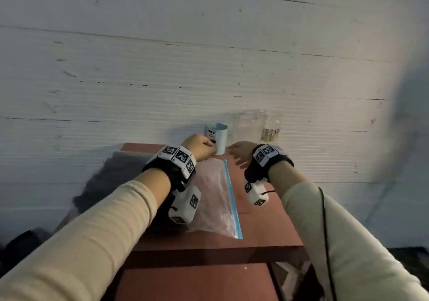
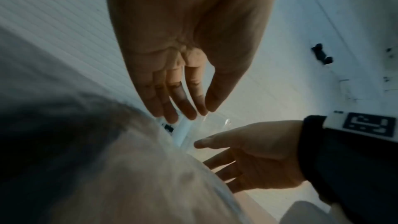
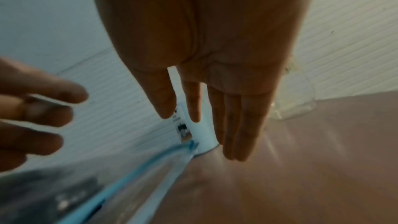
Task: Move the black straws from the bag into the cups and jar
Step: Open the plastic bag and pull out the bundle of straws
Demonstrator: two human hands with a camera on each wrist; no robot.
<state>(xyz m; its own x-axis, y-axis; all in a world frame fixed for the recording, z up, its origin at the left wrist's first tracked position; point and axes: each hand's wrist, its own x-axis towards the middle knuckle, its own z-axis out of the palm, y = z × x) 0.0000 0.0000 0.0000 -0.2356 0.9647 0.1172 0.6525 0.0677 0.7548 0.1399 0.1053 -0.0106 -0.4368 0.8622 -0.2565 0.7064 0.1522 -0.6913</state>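
Plain makeshift indoor corner, white ribbed panel wall, small reddish-brown table pushed against it

The head view looks down from above and behind, the wrist views look close along the fingers; all share the blue cup.

Bag contents blurred, indiscernible.

Glossy crinkled plastic bag, smooth matt, seemingly wooden table
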